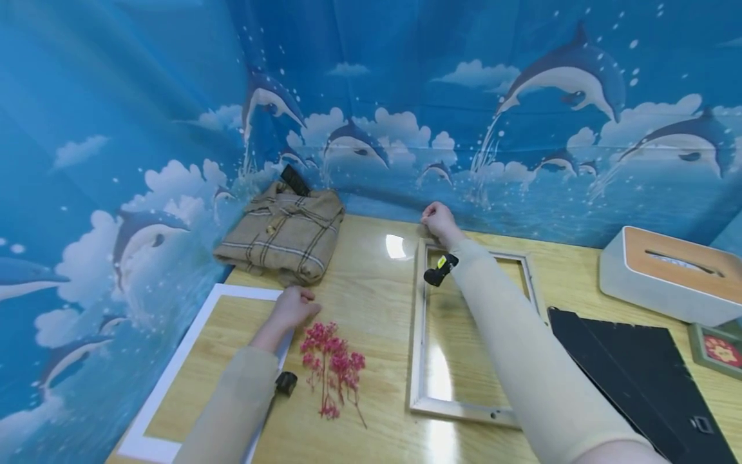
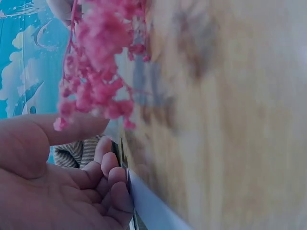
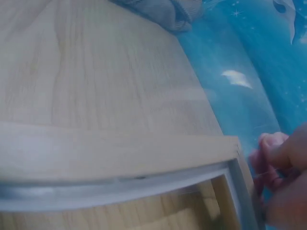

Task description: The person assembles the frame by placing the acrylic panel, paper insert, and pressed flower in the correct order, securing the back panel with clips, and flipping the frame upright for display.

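Observation:
My left hand (image 1: 292, 306) rests at the right edge of a white rectangular mat border (image 1: 178, 364), fingers loosely curled and thumb apart. Nothing is visible in it in the left wrist view. Close by lie pink dried flowers (image 1: 333, 361) on thin stems. My right hand (image 1: 442, 222) is above the far left corner of a pale wooden picture frame (image 1: 418, 335). Its thumb and fingertips pinch what looks like a clear sheet (image 3: 237, 79), shown mainly by glare past the table edge. How far that sheet extends is hard to make out.
A folded plaid shirt (image 1: 284, 232) lies at the back left. Right of the frame are a black backing board (image 1: 643, 374), a tissue box (image 1: 666, 274) and a small framed piece (image 1: 719, 351). A blue dolphin curtain (image 1: 371, 96) borders the wooden table (image 1: 377, 283).

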`<state>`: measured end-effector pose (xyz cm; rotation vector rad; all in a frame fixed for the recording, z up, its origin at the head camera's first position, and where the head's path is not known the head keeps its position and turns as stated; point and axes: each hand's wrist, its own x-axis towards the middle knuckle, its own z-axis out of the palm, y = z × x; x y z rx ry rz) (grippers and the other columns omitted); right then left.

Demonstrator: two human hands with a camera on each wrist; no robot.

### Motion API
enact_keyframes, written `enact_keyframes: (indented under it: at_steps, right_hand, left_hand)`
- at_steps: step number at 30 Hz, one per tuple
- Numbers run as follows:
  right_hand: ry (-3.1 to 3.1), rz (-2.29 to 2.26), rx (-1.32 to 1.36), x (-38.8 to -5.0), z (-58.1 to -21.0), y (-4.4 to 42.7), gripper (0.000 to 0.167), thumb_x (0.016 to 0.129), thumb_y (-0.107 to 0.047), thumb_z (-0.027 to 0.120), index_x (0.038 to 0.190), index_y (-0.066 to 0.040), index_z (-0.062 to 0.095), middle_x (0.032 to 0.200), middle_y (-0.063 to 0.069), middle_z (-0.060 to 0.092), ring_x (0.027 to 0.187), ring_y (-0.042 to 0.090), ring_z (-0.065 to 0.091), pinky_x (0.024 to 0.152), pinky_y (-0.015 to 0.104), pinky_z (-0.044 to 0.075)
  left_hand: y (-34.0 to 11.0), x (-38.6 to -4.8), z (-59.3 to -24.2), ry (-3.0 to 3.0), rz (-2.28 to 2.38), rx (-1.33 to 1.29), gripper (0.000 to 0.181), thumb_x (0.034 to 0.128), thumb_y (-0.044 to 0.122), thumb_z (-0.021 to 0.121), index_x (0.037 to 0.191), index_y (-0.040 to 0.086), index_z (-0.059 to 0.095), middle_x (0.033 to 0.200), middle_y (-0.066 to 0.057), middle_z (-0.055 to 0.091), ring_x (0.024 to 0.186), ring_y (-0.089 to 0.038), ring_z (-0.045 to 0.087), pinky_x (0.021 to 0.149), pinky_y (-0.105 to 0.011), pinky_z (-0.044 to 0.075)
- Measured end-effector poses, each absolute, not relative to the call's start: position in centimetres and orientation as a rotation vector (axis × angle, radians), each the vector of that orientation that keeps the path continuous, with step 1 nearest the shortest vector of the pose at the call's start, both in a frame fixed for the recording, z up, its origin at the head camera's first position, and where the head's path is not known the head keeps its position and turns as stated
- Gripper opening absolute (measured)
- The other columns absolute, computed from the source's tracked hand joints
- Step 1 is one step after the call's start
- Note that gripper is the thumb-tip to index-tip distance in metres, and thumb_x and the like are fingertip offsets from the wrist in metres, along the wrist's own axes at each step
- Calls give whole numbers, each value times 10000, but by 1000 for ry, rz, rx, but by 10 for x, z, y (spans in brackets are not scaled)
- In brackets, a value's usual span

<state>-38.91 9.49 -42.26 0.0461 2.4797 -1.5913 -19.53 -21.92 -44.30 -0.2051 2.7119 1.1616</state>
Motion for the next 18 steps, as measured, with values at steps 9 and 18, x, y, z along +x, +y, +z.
enact_keyframes:
  at_steps: [9, 18]
  right_hand:
    - [2442, -1817, 29, -392, -423, 99, 43, 973, 0, 476, 944, -18, 449, 900, 84, 446, 833, 250, 473, 720, 356, 422]
    - [2409, -1842, 131, -392, -417, 101, 215, 974, -1, 488, 1185, 39, 507, 1086, 150, 533, 1042, 276, 546, 893, 354, 485]
  left_hand:
    - [-214, -201, -440, 2617, 1324, -264, 337, 845, 46, 614, 1128, -128, 552, 1062, -270, 605, 1000, -387, 579, 893, -456, 477]
    - [-206, -202, -438, 2567, 1518, -345, 265, 865, -12, 623, 1081, -155, 571, 947, -204, 600, 828, -250, 576, 757, -324, 521]
